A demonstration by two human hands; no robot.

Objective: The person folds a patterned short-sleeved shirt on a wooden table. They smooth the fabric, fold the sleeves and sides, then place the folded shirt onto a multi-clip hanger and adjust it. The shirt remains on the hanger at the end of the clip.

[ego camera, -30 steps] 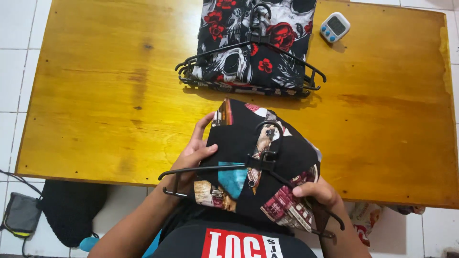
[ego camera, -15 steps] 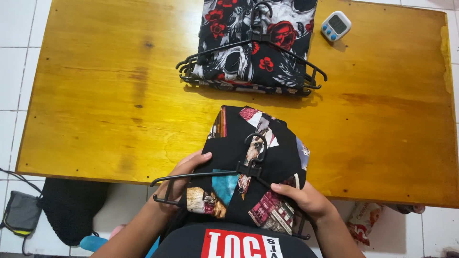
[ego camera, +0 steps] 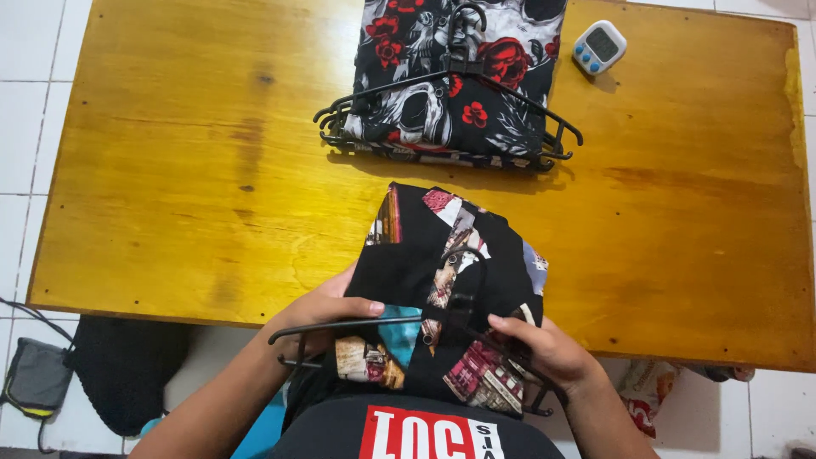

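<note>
- Two hands are working at the near edge of the wooden table, both closed on one black plastic hanger with a folded garment on it.
- Left hand: its fingers are curling under the hanger's left arm while the thumb is pressing down on top of the bar, so the grip is clamped on the hanger and the cloth beside it.
- Right hand: its fingers are lying together over the hanger's right arm, pinning it against the fabric (the fingertips are partly sunk in the folds).
- Patchwork-print garment, black with picture panels, is lying folded on the hanger, its far part resting on the table and its near part hanging over the edge towards the person's lap.
- Farther out, a stack of skull-and-rose print garments on black hangers is lying flat at the far side of the table, well apart from the hands.
- Just to the right of that stack a small white digital timer is sitting on the tabletop.
- Down on the tiled floor at the left, a dark bag is lying beside the table.
</note>
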